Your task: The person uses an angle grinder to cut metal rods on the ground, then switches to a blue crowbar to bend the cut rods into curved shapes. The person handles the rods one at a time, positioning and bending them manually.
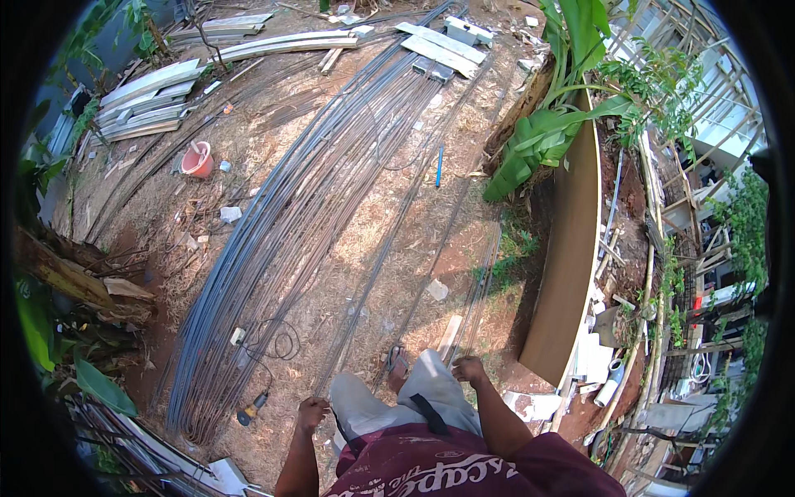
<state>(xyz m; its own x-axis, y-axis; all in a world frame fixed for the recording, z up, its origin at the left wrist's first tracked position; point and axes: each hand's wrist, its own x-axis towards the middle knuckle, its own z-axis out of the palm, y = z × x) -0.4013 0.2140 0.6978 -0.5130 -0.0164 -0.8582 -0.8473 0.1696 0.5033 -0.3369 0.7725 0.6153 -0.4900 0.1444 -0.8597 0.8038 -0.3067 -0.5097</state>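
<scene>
My left hand (313, 412) hangs beside my left trouser leg, its fingers curled closed, with nothing visible in them. By my right knee, my right hand (469, 369) is also closed, and no object shows in it. Grey trousers (362, 402) cover my bent legs, with one sandalled foot (397, 361) showing between them. A long bundle of steel rods (273, 224) runs over the ground ahead and to the left. To the left of my left hand lies a yellow and black power tool (252, 408) with a dark cord.
A white socket block (238, 336) rests on the rods. Farther off are a red bucket (197, 160), stacked boards (149, 99) and a short blue bar (439, 166). A tall curved brown panel (571, 248) stands on the right beside a banana plant (542, 141).
</scene>
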